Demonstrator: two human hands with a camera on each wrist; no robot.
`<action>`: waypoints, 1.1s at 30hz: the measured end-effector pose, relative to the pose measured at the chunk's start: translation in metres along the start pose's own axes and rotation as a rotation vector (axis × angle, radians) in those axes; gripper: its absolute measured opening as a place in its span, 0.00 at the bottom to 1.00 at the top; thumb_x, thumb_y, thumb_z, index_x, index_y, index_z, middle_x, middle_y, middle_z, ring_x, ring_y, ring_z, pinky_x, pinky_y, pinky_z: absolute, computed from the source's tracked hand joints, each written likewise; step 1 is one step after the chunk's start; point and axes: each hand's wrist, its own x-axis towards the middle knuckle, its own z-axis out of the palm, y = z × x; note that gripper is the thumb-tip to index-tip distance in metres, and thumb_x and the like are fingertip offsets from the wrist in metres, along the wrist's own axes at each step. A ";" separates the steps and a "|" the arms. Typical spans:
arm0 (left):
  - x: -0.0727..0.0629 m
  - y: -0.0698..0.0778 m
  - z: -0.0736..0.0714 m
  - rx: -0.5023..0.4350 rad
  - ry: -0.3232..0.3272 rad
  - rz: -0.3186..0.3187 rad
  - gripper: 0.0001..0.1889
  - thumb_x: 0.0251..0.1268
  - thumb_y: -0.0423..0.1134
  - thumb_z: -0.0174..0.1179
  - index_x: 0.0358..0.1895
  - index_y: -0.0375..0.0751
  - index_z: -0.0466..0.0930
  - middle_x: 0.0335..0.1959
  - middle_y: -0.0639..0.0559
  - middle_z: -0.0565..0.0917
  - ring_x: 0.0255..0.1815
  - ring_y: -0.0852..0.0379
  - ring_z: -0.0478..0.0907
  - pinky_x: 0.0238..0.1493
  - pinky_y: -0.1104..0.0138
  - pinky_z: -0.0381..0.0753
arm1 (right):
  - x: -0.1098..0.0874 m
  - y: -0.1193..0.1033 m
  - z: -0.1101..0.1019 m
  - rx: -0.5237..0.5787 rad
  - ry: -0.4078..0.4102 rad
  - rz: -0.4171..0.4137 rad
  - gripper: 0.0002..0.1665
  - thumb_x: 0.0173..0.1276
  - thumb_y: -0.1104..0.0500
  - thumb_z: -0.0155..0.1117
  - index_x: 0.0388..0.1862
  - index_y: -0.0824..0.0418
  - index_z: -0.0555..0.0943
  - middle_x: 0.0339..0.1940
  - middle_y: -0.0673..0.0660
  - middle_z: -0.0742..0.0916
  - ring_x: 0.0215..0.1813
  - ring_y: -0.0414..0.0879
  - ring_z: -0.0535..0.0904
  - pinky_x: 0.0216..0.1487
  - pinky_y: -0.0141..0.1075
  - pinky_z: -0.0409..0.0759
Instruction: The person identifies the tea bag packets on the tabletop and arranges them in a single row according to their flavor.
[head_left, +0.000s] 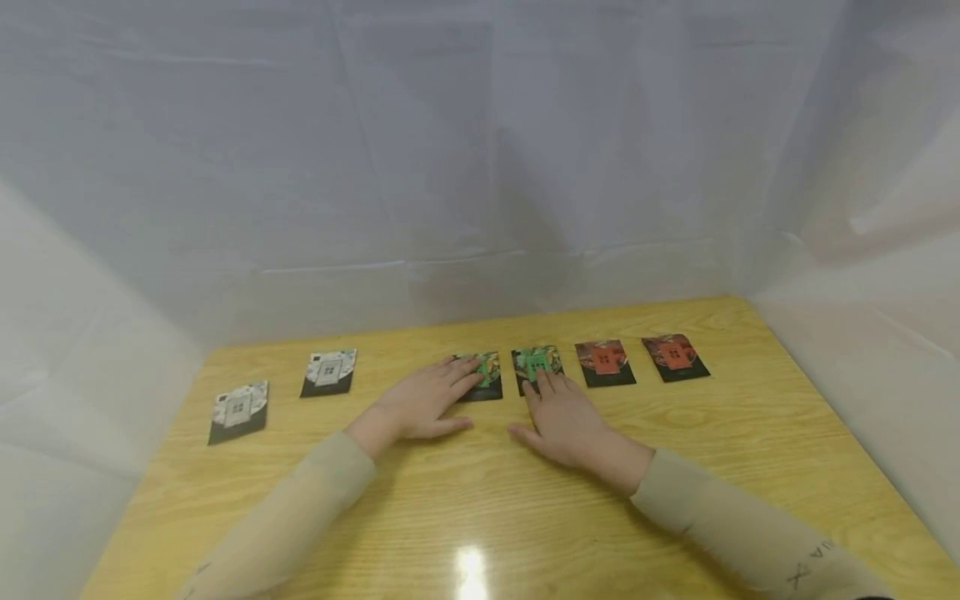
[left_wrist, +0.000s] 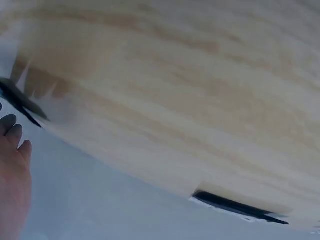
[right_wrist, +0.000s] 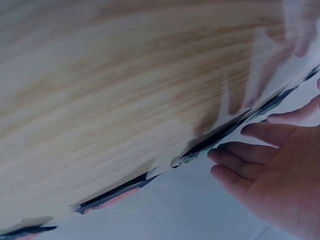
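Both grips are released, fingers extended. From the head view I see the left grip (head_left: 429, 398) laid over the left green packet (head_left: 491, 385), and the right grip (head_left: 572, 427) with its fingertips over the right green packet (head_left: 537, 360). That pair sits mid-row towards the far edge of the bench (head_left: 465, 475); the inner red packet (head_left: 606, 363) and outer red packet (head_left: 676, 358) lie to the right, the inner white packet (head_left: 330, 372) and outer white packet (head_left: 238, 412) to the left. I judge the step in hand to be placing the green pair; the next move calls for light, flat-fingered squaring, then a lift that drags neither.

Left wrist view: only part of the left grip shows, so I can't confirm contact, but the low angle gives me packets as thin dark edges.

Right wrist view: I get the palm, hidden from above, with nothing pinched; the packets' printed faces barely show.
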 end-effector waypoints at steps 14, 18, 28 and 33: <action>-0.023 -0.015 -0.013 -0.042 0.072 -0.076 0.41 0.81 0.62 0.51 0.83 0.36 0.60 0.86 0.36 0.58 0.87 0.34 0.57 0.88 0.44 0.56 | 0.009 0.000 -0.006 -0.029 0.117 -0.080 0.49 0.83 0.30 0.46 0.81 0.68 0.67 0.82 0.71 0.70 0.84 0.65 0.65 0.86 0.58 0.64; -0.035 -0.022 -0.013 -0.040 0.093 -0.091 0.40 0.81 0.59 0.53 0.82 0.33 0.60 0.85 0.34 0.59 0.86 0.34 0.58 0.87 0.44 0.57 | 0.016 -0.005 -0.009 -0.050 0.116 -0.103 0.48 0.84 0.30 0.44 0.82 0.67 0.66 0.83 0.70 0.68 0.84 0.64 0.65 0.86 0.57 0.63; -0.063 -0.037 -0.013 0.001 0.114 -0.180 0.39 0.80 0.57 0.55 0.82 0.33 0.62 0.84 0.34 0.62 0.85 0.34 0.60 0.86 0.42 0.59 | 0.035 -0.028 -0.018 -0.106 0.088 -0.156 0.49 0.84 0.30 0.43 0.84 0.66 0.63 0.85 0.68 0.67 0.86 0.62 0.62 0.88 0.55 0.62; -0.081 -0.046 -0.011 0.000 0.146 -0.210 0.39 0.79 0.55 0.56 0.81 0.33 0.63 0.83 0.32 0.63 0.84 0.32 0.61 0.86 0.41 0.59 | 0.045 -0.042 -0.016 -0.156 0.090 -0.174 0.49 0.84 0.29 0.41 0.85 0.64 0.62 0.85 0.66 0.67 0.86 0.61 0.62 0.88 0.55 0.60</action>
